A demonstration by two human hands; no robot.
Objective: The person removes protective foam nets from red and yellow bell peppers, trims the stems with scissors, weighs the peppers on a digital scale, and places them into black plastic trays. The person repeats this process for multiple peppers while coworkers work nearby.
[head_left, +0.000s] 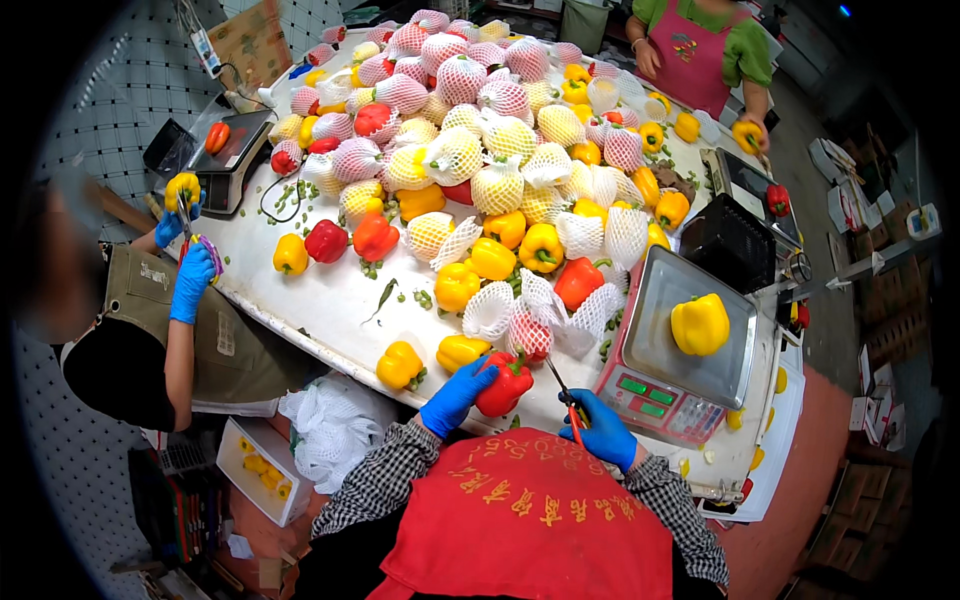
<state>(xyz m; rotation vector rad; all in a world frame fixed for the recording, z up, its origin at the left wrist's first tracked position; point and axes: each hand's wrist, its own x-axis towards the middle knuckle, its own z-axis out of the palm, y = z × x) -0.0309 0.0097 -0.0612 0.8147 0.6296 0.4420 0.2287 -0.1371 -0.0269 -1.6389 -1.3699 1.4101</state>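
Note:
A red bell pepper (507, 388) with a green stem is gripped in my left hand (460, 396), which wears a blue glove. My right hand (602, 430), gloved the same, closes around the orange-red handle of a pair of scissors (574, 412). The blades point up and left, beside the pepper's stem but apart from it. Just beyond the red pepper lie two yellow peppers (400, 365) and a pepper in a white-and-red foam net (528, 333). To the right of my right hand stands a weighing scale (660, 385) with a yellow pepper (700, 325) on its steel pan.
A heap of net-wrapped peppers (500, 130) covers the table's far middle. A co-worker (190, 280) at left trims a yellow pepper; another person (700, 60) stands far right. Foam nets (338, 430) and a white bin (262, 475) sit below the left edge. A black crate (728, 240) stands behind the scale.

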